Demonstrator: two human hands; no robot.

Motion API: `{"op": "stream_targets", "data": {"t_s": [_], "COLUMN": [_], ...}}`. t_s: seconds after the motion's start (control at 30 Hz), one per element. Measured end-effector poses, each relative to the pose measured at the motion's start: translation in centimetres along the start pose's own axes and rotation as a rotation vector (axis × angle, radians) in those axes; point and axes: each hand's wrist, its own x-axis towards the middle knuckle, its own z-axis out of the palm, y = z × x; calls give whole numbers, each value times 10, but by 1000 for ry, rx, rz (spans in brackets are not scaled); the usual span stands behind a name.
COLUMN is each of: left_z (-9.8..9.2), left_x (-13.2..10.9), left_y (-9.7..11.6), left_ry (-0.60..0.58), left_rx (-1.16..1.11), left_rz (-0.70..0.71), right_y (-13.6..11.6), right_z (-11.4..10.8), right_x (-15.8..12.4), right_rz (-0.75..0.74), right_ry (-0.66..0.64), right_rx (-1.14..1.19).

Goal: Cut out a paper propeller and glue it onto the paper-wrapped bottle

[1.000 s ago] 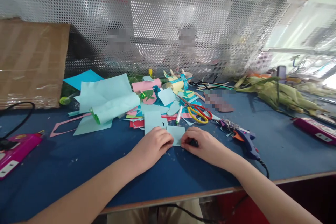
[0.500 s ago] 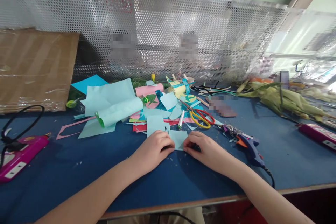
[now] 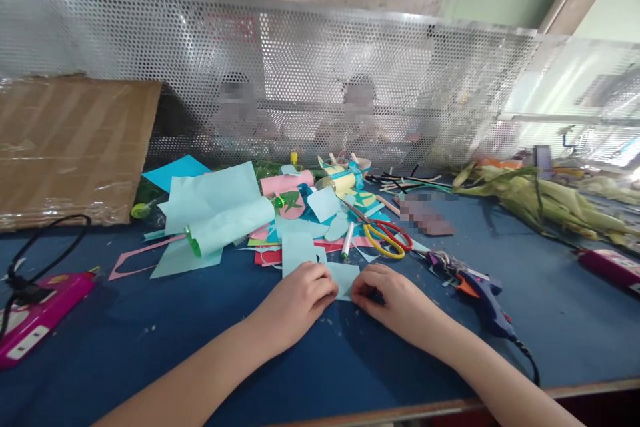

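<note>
A small light-blue piece of paper [image 3: 345, 280] lies between my two hands on the blue tabletop. My left hand [image 3: 311, 290] pinches its left side, with the fingertips curled together. At the opposite edge, my right hand [image 3: 383, 290] grips the paper between thumb and fingers. Just beyond my left hand is a larger light-blue sheet [image 3: 297, 250]. A white marker with a green tip [image 3: 347, 240] and scissors with red and yellow handles [image 3: 387, 237] rest behind the paper. To the right of my right hand lies a dark blue glue gun [image 3: 483, 297].
A paper-wrapped bottle [image 3: 230, 225] lies among paper scraps at left. Magenta power strips [image 3: 45, 317] sit at both sides. Corn husks [image 3: 530, 197] are piled at right. Cardboard [image 3: 75, 147] leans at the left before a perforated metal screen [image 3: 310, 53], with people behind it.
The whole view has tilted slightly upward, so everything sits lower in the picture. Both hands keep hold of the small paper in nearly the same pose.
</note>
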Motion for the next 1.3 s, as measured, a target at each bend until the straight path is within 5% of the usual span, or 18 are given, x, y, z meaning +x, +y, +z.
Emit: {"op": "stream_targets", "data": {"t_s": [0.83, 1.3], "left_z": [4, 1], "left_x": [4, 7], "left_y": [3, 0], "left_ry": [-38, -33], "left_rx": [127, 20], "left_rz": [15, -42], "right_y": [6, 4], "right_z": [-3, -3], "right_x": [-4, -2], "right_rz": [-95, -24], "right_ry": [24, 45], "right_rx": [53, 26]}}
